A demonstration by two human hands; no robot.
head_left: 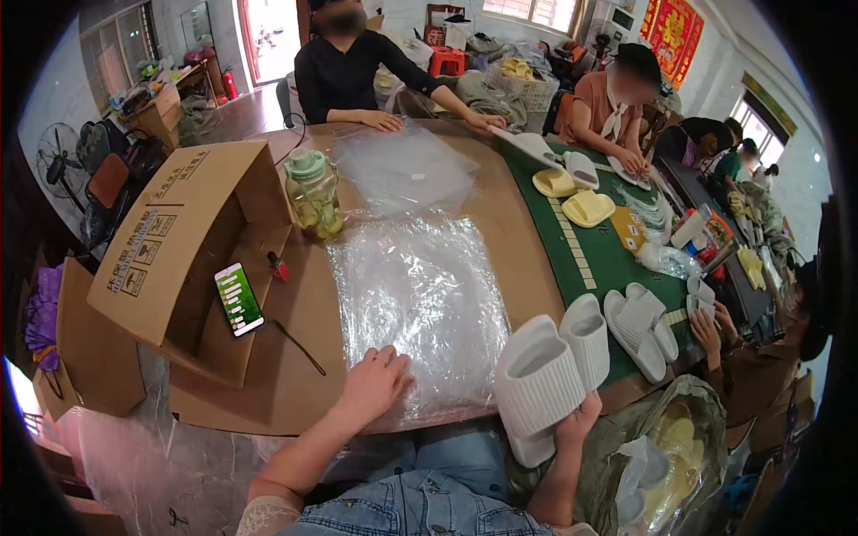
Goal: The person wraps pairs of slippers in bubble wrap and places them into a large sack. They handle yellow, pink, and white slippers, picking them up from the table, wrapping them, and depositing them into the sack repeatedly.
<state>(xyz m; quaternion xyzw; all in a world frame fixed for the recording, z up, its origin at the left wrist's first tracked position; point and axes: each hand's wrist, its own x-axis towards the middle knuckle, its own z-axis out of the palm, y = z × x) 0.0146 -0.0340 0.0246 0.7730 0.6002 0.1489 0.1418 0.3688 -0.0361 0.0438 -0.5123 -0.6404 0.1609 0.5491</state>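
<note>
My right hand (581,422) grips a pair of white ribbed slippers (539,380) by their lower part, holding them upright at the table's near edge. The thumb side shows; the other fingers are partly hidden behind the slippers. My left hand (377,382) lies on the near left part of a stack of clear plastic bags (420,295), fingers slightly bent and holding nothing I can see. The shiny bags lie flat in front of me, just left of the slippers.
At left, an open cardboard box (192,192) holds a propped phone (239,299); behind stands a glass jar (313,201). More bags (407,165) lie beyond. White slippers (639,326) and yellow slippers (588,210) sit on the green mat (536,223). Co-workers sit across and at right.
</note>
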